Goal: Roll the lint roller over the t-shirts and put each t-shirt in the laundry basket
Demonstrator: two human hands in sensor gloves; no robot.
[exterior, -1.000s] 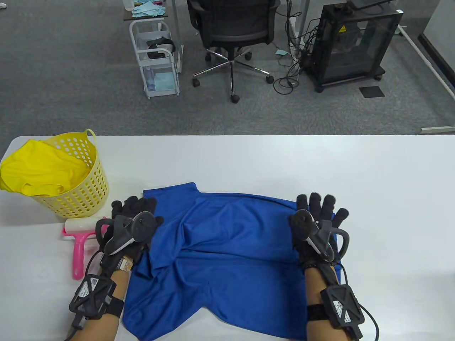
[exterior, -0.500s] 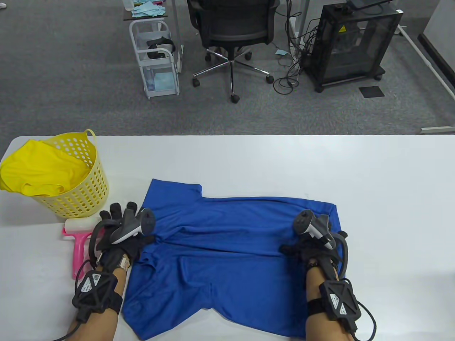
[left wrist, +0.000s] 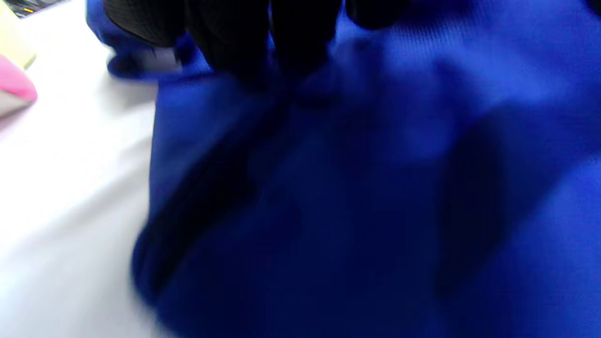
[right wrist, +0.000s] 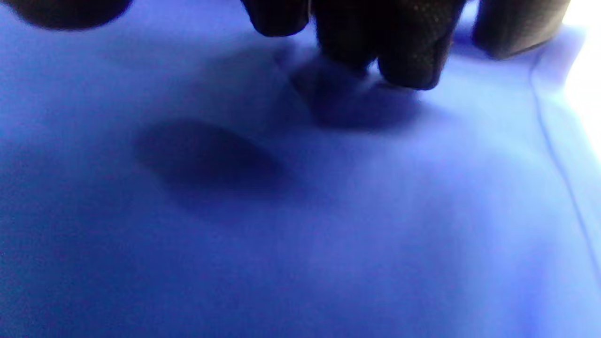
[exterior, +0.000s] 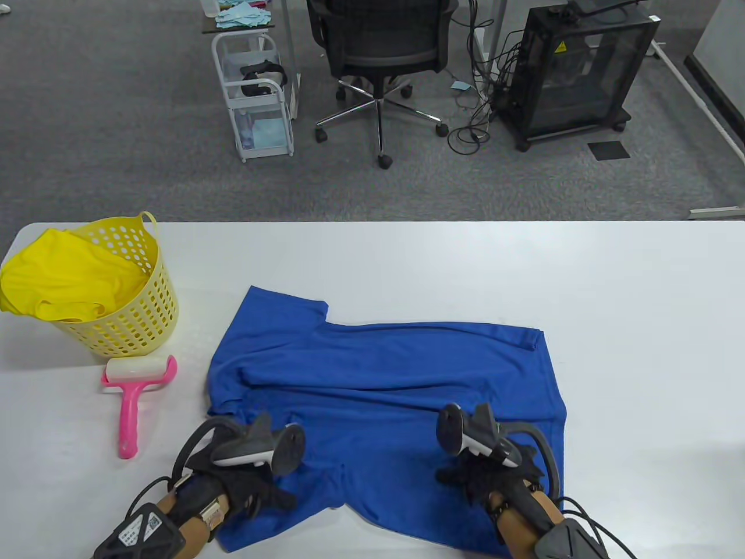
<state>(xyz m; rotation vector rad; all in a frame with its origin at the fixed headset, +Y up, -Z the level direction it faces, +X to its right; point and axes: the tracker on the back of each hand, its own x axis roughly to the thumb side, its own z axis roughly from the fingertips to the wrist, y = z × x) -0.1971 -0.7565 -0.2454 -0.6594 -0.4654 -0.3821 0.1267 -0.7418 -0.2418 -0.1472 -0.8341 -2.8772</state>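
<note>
No writing is readable except a yellow warning sticker [exterior: 560,48] at upper right; both hands, left [exterior: 244,489] and right [exterior: 495,474], rest low-centre on the blue shirt [exterior: 378,372], finger state unclear, basket [exterior: 145,314] and roller [exterior: 131,396] left.

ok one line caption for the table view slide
Gloved hands rest on a blue t-shirt spread on the table, pink lint roller and yellow laundry basket alongside.

blue tee [exterior: 384,384] flat | L hand [exterior: 244,483] + R hand [exterior: 489,474] on it – grip unclear | roller [exterior: 137,387] by basket [exterior: 139,314]

Grey carpet [exterior: 116,128], black office chair [exterior: 381,43], white trolley [exterior: 256,99]
</note>
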